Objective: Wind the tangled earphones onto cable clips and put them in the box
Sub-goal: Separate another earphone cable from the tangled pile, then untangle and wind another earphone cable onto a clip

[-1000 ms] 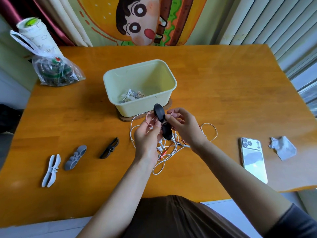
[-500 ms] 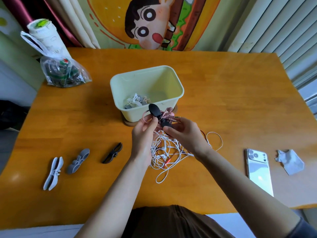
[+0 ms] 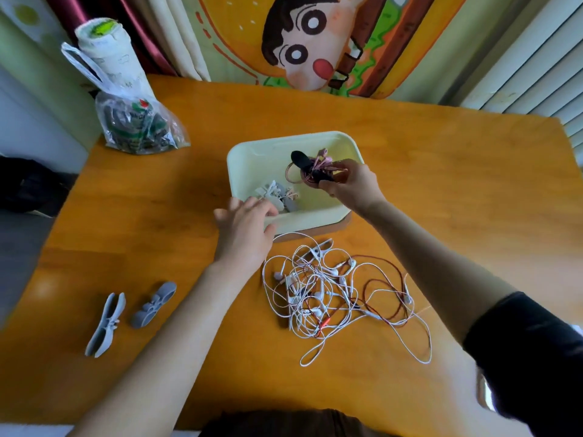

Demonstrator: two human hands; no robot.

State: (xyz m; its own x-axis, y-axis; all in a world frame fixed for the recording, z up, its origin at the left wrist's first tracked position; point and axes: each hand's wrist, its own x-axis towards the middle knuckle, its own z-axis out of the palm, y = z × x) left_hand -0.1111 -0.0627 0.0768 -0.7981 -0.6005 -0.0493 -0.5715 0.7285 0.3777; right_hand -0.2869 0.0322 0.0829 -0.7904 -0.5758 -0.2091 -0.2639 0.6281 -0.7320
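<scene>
An orange wooden surface [image 3: 441, 171] carries a pale green box [image 3: 315, 212] near its middle. A clear plastic bag [image 3: 138, 127] stands at the far left corner. Just in front of the box lies the tangle of earphones [image 3: 325, 291], white and dark red. The right hand [image 3: 353, 184] is over the box, its grip clamped on a black cable clip [image 3: 304, 162] wound with pink earphones [image 3: 321, 159]. The left hand [image 3: 246, 234] is at the box's near left corner, grip apart, fingers loose over the rim. Wound bundles [image 3: 274, 193] lie inside the box. Two grey cable clips [image 3: 105, 324] lie well to the left on the surface.
</scene>
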